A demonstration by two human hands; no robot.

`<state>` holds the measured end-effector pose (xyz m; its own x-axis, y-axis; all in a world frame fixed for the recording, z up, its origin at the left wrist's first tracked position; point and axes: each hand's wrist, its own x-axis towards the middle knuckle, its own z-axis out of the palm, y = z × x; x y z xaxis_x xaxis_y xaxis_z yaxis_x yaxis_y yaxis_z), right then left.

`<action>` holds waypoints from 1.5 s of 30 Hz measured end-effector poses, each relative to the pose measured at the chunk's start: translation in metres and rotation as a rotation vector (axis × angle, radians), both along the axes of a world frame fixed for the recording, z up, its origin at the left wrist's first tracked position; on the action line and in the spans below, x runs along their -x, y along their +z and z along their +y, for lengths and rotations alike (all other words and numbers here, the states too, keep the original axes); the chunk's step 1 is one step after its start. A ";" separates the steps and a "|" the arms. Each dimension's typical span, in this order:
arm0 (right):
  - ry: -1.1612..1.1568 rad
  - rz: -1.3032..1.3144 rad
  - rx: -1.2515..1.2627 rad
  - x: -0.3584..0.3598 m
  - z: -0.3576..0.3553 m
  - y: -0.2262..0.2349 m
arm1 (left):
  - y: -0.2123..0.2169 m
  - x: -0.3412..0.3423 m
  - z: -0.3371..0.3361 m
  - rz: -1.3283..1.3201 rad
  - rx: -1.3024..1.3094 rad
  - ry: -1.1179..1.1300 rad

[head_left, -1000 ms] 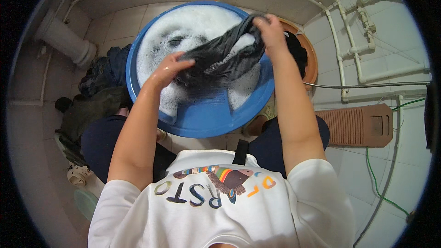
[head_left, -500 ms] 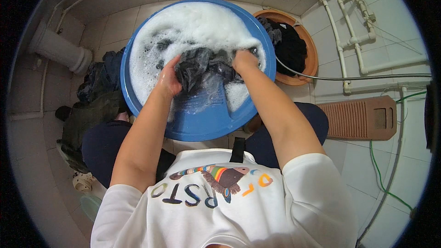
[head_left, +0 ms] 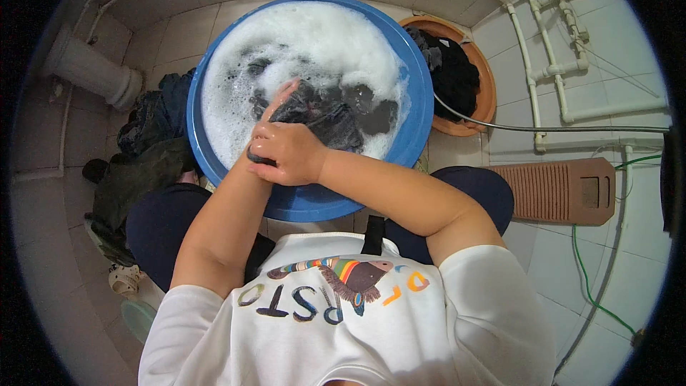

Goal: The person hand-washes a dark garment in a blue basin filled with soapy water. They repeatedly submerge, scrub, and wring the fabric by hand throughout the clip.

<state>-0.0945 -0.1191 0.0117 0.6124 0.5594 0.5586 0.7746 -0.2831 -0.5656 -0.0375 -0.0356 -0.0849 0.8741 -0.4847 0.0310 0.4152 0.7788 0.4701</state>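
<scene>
R hand (head_left: 286,154): forearm comes in from lower right, bent across the body; hand lies palm-down on top of the L hand, fingers together, curled over it & over the edge of the dark wet garment (head_left: 325,114).
L hand (head_left: 275,104): forearm runs straight up from lower left; mostly hidden under the R hand, only straight fingertips show, close together, pressed flat on the garment. Grip underneath: can't tell.
Garment: dark grey/black cloth, soaked, bunched in folds; sits in the near-centre of the blue basin (head_left: 411,136), partly under suds, touching both hands.
Basin: round, smooth plastic, wide rim; on tiled floor betw. the knees.
Foam (head_left: 314,43): white, thick, bubbly; covers the far half of the water.
Orange tub (head_left: 489,93): round, just right of basin, holds black clothes (head_left: 454,71).
Clothes pile (head_left: 146,143): dark, crumpled, on floor left of basin, touching it.
Washboard (head_left: 564,191): brown, ribbed, rectangular, flat on floor at right.
Pipes (head_left: 543,64): white plastic, along tiled wall, upper right.
Shirt print (head_left: 336,286): coloured lettering & striped figure on white tee, chest, bottom centre.
</scene>
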 end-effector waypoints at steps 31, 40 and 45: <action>-0.761 0.932 0.878 -0.104 -0.161 -0.109 | -0.008 -0.024 -0.003 0.601 -0.453 0.061; -0.438 0.409 0.070 -0.051 -0.034 -0.035 | 0.028 -0.012 -0.006 0.537 -0.167 0.028; -0.305 0.136 0.029 -0.013 -0.007 -0.014 | 0.028 0.002 -0.008 0.352 -0.158 0.070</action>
